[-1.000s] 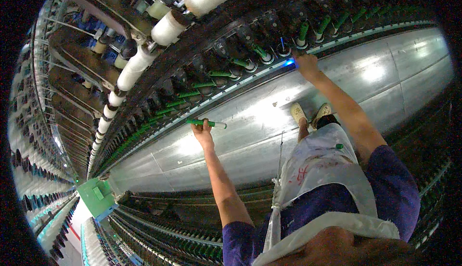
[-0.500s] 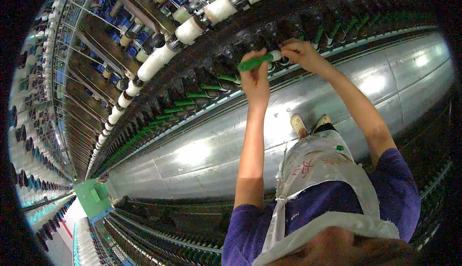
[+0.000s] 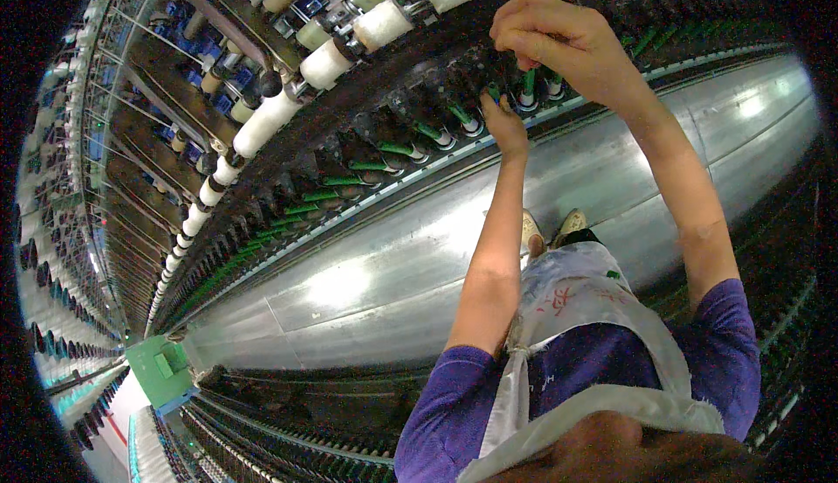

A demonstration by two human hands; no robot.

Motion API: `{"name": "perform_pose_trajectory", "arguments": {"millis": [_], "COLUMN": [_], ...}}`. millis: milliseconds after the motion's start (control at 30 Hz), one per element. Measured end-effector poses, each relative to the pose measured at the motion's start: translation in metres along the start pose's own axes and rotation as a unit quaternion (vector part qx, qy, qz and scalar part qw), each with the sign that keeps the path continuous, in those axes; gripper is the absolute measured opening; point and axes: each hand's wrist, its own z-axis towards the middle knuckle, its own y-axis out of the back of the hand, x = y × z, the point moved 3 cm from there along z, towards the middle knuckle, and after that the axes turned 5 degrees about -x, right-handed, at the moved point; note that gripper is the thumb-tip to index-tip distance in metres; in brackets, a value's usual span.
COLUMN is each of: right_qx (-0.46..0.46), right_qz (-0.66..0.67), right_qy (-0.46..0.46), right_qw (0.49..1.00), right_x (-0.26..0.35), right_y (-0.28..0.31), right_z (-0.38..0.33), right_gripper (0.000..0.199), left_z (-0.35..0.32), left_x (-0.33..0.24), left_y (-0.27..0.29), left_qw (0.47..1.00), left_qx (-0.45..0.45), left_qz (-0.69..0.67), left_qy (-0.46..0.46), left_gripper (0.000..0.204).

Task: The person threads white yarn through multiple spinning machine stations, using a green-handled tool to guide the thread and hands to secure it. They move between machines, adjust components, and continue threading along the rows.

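My left hand [image 3: 506, 127] reaches down into the row of spindles, its fingers closed round a green bobbin [image 3: 494, 93], of which only a small part shows. Above it and to the right, my right hand [image 3: 567, 44] is raised in front of the dark spinning frame, thumb and fingers pinched together. Whatever lies in that pinch is too fine or too hidden to name. Several more green bobbins [image 3: 460, 113] stand along the row on both sides of my left hand, some with white at their base.
White rollers [image 3: 266, 122] run in a long line above the spindles, with dark arms [image 3: 229, 24] over them. A pale metal rail [image 3: 375, 188] edges the row. Below lies a shiny metal floor [image 3: 367, 282]; a green box [image 3: 160, 369] stands at the far left.
My left hand has lowered the green bobbin from in front of the frame into the spindle row. My right hand has come off the bobbin's end and risen.
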Motion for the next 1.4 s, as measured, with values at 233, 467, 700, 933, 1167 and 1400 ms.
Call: {"name": "perform_pose_trajectory", "arguments": {"millis": [233, 467, 700, 933, 1167, 1400], "right_qx": [-0.060, -0.032, -0.045, -0.034, -0.037, -0.103], "right_qz": [-0.039, -0.216, -0.192, -0.330, -0.645, -0.486], "right_qy": [-0.032, -0.284, -0.161, -0.030, 0.174, 0.250], "right_qw": [0.997, 0.934, 0.967, 0.943, 0.743, 0.831], "right_x": [-0.052, -0.183, -0.201, -0.091, -0.015, -0.040], "right_y": [-0.001, -0.071, -0.113, -0.046, -0.011, -0.031], "right_z": [0.001, -0.113, -0.145, -0.032, 0.078, 0.093], "right_gripper": [0.017, 0.022, 0.010, 0.019, 0.016, 0.017], "left_z": [-0.031, 0.000, 0.108, 0.055, -0.004, 0.006], "left_x": [0.007, -0.116, -0.266, -0.291, -0.249, -0.195], "left_y": [0.029, 0.108, 0.081, 0.103, 0.144, 0.172], "left_qw": [0.991, 0.930, 0.706, 0.770, 0.795, 0.819], "left_qx": [0.108, 0.113, -0.024, 0.048, 0.105, 0.157], "left_qz": [-0.059, 0.091, 0.351, 0.262, 0.092, 0.208], "left_qy": [0.051, -0.338, -0.614, -0.579, -0.590, -0.510], "left_gripper": [0.046, 0.044, 0.037, 0.042, 0.042, 0.052]}}
